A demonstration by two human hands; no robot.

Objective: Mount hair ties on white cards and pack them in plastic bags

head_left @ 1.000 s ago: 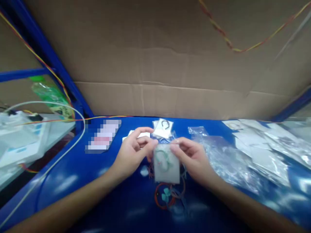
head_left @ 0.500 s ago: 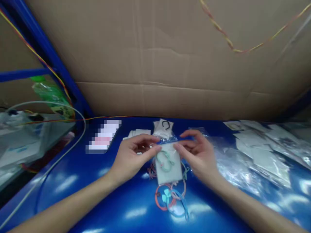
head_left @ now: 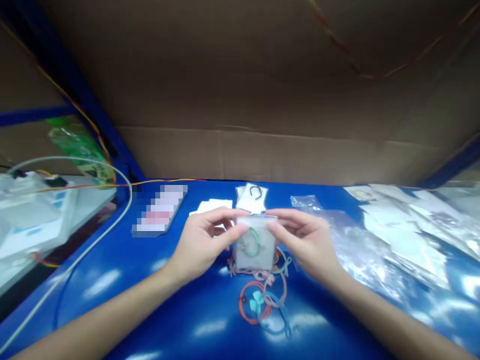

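Note:
Between my two hands is a small clear plastic bag [head_left: 255,257] with a white card and a green hair tie inside, its top edge uppermost. My left hand [head_left: 210,237] pinches the bag's upper left corner between thumb and fingers. At the upper right corner, my right hand [head_left: 303,237] pinches it the same way. Loose hair ties [head_left: 262,307] in red, pink and blue lie on the blue table below the bag, and some are partly hidden behind it. Just beyond my fingers lies a packed white card [head_left: 252,197] with a dark hair tie on it.
White cards [head_left: 210,205] lie behind my left hand. Empty-looking clear bags [head_left: 360,255] spread to the right, beside a pile of packed white cards [head_left: 408,230]. A blurred-out flat item [head_left: 161,210] lies at left. A pale cable [head_left: 112,220] crosses the left side before a blue frame post [head_left: 86,95].
Both hands still hold the bag; its lower end has swung up and slightly left, and my right fingers have straightened along its top edge. The cardboard backdrop looks darker.

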